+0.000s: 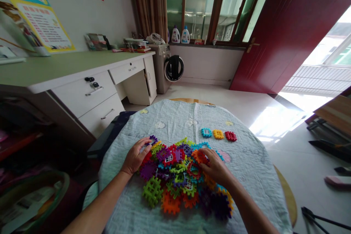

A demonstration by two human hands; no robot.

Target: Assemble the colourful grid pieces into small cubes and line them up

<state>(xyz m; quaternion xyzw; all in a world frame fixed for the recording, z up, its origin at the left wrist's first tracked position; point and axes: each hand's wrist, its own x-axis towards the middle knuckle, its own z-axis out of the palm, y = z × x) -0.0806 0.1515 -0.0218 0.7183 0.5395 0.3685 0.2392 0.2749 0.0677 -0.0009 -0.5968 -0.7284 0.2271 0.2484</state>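
A heap of colourful plastic interlocking building blocks [175,170], square with notched edges, lies on the cloth-covered round table between my hands. My left hand [136,156] rests at the heap's left edge, thumb and fingers apart, close to a purple block [153,139]. On the right side of the heap, the thumb and fingers of my right hand [215,165] close around an orange block [199,157]; the fingertips are partly hidden. Beyond the heap, a blue block [206,132], a yellow block [218,134] and a red block [230,136] sit apart in a row.
A pale blue cloth [170,117] covers the table. To the left stands a desk with drawers [85,87], with a bin [41,201] nearer me. A washing machine [164,65] with its door open is at the back. A red door [263,33] stands right.
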